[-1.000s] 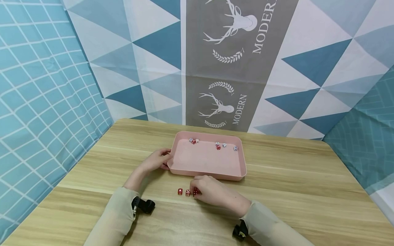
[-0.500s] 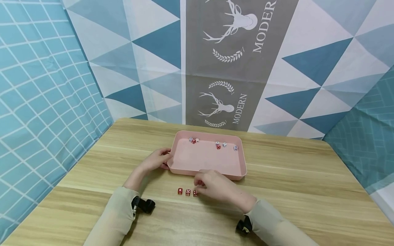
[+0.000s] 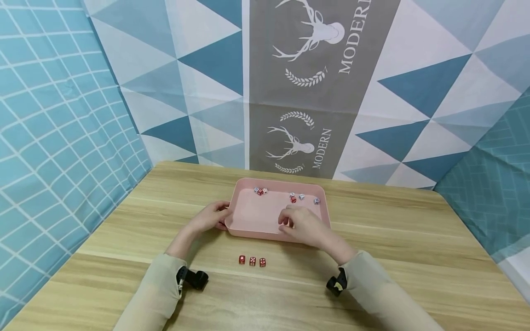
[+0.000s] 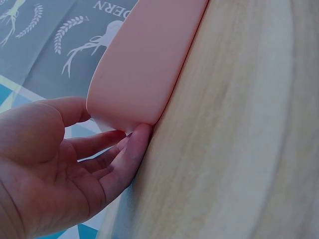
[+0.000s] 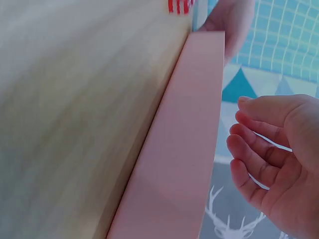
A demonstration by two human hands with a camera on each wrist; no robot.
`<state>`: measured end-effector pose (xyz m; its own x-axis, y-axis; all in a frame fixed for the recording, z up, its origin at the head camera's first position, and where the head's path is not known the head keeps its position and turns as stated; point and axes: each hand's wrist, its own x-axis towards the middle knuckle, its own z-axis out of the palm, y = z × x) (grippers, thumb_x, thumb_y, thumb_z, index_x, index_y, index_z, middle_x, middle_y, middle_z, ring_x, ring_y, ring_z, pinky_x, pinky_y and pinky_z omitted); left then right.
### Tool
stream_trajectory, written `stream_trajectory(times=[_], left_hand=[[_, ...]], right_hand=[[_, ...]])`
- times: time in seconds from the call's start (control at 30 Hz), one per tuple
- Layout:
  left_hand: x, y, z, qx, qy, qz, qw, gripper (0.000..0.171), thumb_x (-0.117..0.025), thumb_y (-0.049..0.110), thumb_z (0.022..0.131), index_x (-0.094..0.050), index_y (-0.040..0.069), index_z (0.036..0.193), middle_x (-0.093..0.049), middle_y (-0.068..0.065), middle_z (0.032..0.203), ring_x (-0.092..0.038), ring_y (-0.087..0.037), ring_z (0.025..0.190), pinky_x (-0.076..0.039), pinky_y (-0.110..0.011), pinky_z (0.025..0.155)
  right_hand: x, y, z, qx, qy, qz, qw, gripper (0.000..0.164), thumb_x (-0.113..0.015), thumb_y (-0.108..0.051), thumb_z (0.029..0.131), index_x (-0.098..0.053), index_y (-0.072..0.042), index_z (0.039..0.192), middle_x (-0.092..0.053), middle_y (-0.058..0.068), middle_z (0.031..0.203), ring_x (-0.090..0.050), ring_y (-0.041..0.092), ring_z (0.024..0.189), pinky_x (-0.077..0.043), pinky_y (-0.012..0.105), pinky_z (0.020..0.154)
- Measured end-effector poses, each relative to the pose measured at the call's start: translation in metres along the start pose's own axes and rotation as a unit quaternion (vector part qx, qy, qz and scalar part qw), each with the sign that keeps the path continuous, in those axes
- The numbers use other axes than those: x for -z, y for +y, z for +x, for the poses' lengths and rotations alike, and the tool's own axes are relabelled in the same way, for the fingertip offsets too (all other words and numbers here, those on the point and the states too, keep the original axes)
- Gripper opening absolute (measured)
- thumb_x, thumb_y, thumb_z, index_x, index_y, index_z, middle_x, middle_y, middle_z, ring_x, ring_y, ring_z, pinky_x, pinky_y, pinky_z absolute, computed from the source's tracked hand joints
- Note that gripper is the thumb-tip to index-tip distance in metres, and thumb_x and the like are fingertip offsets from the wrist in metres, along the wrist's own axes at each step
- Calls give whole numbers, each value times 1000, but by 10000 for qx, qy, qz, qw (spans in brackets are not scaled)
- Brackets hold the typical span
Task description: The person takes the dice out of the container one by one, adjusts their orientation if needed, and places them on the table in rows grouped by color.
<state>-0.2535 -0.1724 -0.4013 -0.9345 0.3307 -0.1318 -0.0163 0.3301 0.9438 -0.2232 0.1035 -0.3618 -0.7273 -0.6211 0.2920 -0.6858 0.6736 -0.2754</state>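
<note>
A shallow pink tray (image 3: pixel 256 216) lies on the table with several red and white dice inside, along its far side. My left hand (image 3: pixel 210 216) holds the tray's near left corner; in the left wrist view, thumb and fingers close around the corner wall (image 4: pixel 134 69). Over the tray's near right part hovers my right hand (image 3: pixel 304 225), fingers loosely bent. Nothing shows between those fingers in the right wrist view, where the hand (image 5: pixel 284 154) is beyond the tray's rim. Three red dice stand in a row before the tray: left die (image 3: pixel 242 259), middle die (image 3: pixel 252 261), right die (image 3: pixel 262 262).
In the tray's far left corner a red die (image 3: pixel 260 191) sits among white ones. Farther right are another red die (image 3: pixel 293 199) and several white dice, one white die (image 3: pixel 316 201) near the right wall. Patterned cloth (image 3: pixel 215 92) hangs behind the wooden table (image 3: pixel 385 239).
My right hand has let go of the rightmost red die in the row, risen, and moved forward and right over the tray. The left hand stays at the tray corner.
</note>
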Motion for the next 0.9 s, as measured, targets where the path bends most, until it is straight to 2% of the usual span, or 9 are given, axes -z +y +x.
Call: stream_trajectory(times=[0.13,0.3,0.53,0.7,0.9], left_hand=[[1,-1,-1,-41,-25,-17,10000,44,-38,16,91,-28,-8,126,-47,-26,108,-57,-21,79,-51,-33,66],[1,-1,-2,-45,-38,6,10000,45,-38,16,91,-27,-9,127,-47,-27,108,-57,-21,79,-51,-33,66],[0,-1,-1,-1,25,0,10000,45,-39,17,90,-28,-8,127,-46,-27,109,-57,-20,78,-51,-33,66],[0,0,-2,-64,-21,-30,10000,45,-38,16,91,-27,-9,126,-45,-28,109,-57,-21,79,-51,-34,66],[0,0,-2,-66,-47,-68,9999,44,-38,16,91,-28,-8,126,-46,-27,108,-57,-21,80,-51,-34,67]], right_hand=[[1,10,2,-339,-35,142,9993,7,-63,-20,75,-61,-17,81,-52,-13,70,-52,8,65,-40,16,55],[1,20,5,-552,-39,407,9976,15,-63,-21,76,-62,-13,88,-55,-8,80,-52,8,73,-43,21,61],[2,33,11,-625,239,316,9973,23,-63,-17,75,-61,-8,96,-58,2,89,-52,14,84,-44,29,73],[3,44,16,-681,305,302,9968,25,-62,-15,76,-59,-5,98,-58,6,92,-52,18,88,-43,31,79],[2,53,21,-585,317,115,9977,22,-51,0,79,-58,0,100,-58,11,95,-52,21,92,-42,34,82]])
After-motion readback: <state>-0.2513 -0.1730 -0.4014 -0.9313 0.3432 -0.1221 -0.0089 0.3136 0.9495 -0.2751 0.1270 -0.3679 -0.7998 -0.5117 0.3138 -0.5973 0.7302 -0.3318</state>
